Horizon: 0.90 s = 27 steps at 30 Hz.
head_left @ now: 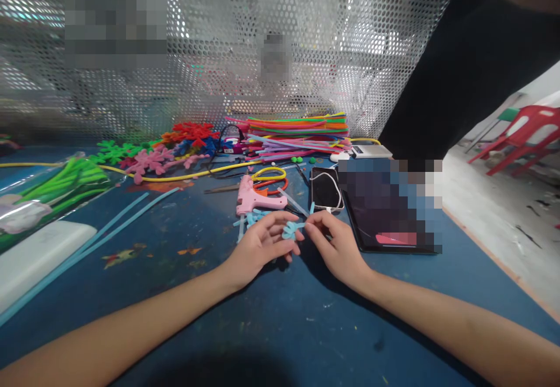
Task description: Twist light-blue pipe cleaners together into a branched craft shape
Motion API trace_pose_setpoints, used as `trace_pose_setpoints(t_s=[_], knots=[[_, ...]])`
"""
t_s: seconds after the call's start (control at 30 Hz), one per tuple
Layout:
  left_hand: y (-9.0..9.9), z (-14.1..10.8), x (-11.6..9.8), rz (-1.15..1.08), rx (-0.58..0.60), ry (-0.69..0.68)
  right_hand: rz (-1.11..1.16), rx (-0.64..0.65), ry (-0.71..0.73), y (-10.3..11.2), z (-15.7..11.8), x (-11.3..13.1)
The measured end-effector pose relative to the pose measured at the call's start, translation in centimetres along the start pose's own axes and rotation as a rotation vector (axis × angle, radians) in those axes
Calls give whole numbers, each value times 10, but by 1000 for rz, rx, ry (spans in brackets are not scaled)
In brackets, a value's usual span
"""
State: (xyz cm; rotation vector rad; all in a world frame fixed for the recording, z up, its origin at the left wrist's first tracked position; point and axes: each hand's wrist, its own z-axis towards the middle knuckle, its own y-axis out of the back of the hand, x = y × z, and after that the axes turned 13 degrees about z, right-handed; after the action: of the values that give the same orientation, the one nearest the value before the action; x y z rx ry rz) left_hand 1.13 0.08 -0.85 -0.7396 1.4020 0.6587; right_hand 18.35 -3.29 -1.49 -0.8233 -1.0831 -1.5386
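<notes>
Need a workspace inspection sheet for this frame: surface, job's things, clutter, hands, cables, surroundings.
Surface: blue table, scuffed, with paint flecks.
Job's things: light blue pipe-cleaner piece pinched between both hands; loose blue strips to the left.
Clutter: pink glue gun, scissors, phone, tablet, stacked coloured pipe cleaners, finished pipe-cleaner shapes, green bundle in a bag.
Hands: left hand and right hand both gripping the piece.
Cables: yellow cable across the table; white cable on the phone.
Surroundings: perforated metal screen; red plastic chair.
</notes>
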Motion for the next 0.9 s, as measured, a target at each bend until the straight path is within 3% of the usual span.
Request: trace_pose_setpoints(t_s=[0.5, 0.67, 0.8, 0.9], knots=[[0, 3, -2, -106, -84, 82, 22, 1, -41, -2, 1, -3], [2, 3, -2, -152, -109, 94, -44, -15, 102, -2, 1, -1], [5, 4, -4, -194, -54, 146, -32, -47, 206, 1, 1, 0], [6, 5, -5, -211, -4, 193, -14, 30, 229, 2, 2, -1]])
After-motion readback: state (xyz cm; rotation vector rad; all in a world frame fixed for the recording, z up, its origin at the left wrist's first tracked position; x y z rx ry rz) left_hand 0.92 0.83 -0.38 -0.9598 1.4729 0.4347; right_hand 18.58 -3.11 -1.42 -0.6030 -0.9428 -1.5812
